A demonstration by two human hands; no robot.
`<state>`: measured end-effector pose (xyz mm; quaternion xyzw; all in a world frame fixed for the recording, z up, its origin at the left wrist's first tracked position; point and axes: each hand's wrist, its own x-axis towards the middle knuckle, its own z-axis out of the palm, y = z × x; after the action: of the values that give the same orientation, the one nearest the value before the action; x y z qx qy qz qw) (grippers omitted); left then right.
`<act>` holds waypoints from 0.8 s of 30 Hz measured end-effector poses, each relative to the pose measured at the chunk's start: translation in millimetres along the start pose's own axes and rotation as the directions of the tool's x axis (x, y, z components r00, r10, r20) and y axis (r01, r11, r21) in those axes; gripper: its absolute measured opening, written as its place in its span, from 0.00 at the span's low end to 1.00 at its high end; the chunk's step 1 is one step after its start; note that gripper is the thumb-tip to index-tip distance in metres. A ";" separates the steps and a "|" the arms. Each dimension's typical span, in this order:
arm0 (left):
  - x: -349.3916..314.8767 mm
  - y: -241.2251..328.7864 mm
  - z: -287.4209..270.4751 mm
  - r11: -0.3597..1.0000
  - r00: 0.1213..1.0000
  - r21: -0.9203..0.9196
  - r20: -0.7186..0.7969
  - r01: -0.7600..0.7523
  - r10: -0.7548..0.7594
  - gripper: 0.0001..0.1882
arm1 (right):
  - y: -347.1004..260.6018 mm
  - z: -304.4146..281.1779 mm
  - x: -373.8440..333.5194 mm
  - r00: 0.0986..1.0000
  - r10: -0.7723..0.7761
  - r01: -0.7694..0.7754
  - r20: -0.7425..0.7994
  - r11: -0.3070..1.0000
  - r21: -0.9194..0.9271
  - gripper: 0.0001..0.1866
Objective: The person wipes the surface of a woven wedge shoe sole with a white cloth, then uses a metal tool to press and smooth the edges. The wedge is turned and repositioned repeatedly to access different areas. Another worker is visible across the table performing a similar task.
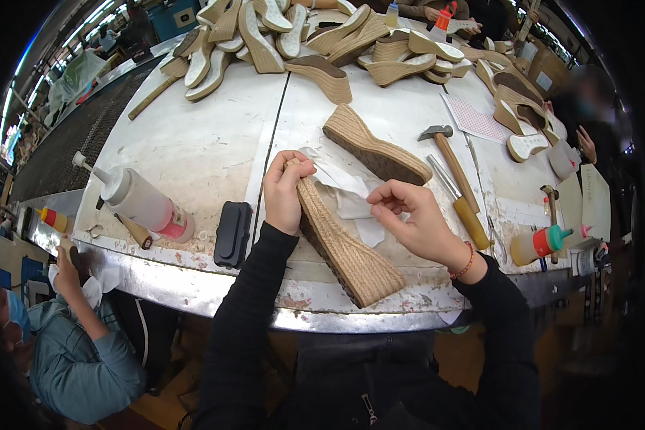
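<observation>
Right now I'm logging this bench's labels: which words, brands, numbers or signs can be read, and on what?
None can be read reliably.
Translucent white plastic squeeze bottle, pinkish-red label: too small.
Yellowish plastic bottle with green cap, red label: too small.
White paper sheet with red pattern: too fine.
Cream rectangular panel, dark marks: too blurred.

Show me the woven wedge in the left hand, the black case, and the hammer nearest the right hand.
Woven wedge [347,245]: head view, middle of its woven side.
Black case [233,233]: head view, its upper face.
Hammer [457,169]: head view, its wooden handle.
</observation>
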<state>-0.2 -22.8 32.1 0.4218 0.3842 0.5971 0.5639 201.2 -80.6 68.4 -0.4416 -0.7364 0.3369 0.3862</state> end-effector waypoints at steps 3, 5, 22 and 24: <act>0.8 -3.5 0.7 1.000 1.000 0.005 0.006 -0.004 0.004 0.06 | -5.0 1.3 -10.5 0.996 -0.088 0.087 -0.022 0.996 -0.021 0.04; 2.0 -3.2 -0.4 1.000 1.000 0.018 0.003 -0.017 0.017 0.06 | -9.6 4.2 -12.1 0.988 -0.153 0.151 -0.025 0.987 -0.051 0.04; 9.0 -14.2 -7.0 0.999 0.998 -0.027 0.045 -0.040 0.042 0.07 | 30.8 -107.8 -96.1 0.805 0.005 -0.375 -0.593 0.779 -0.503 0.04; 5.3 -13.1 -7.1 0.998 0.998 -0.021 0.035 -0.053 0.054 0.07 | 44.9 -123.8 -119.8 0.812 0.068 -0.498 -0.579 0.597 -0.629 0.05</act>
<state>-2.4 -16.5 17.8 0.4368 0.3565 0.6082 0.5588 363.3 -153.3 57.1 -0.7476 -0.5981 -0.0689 0.2805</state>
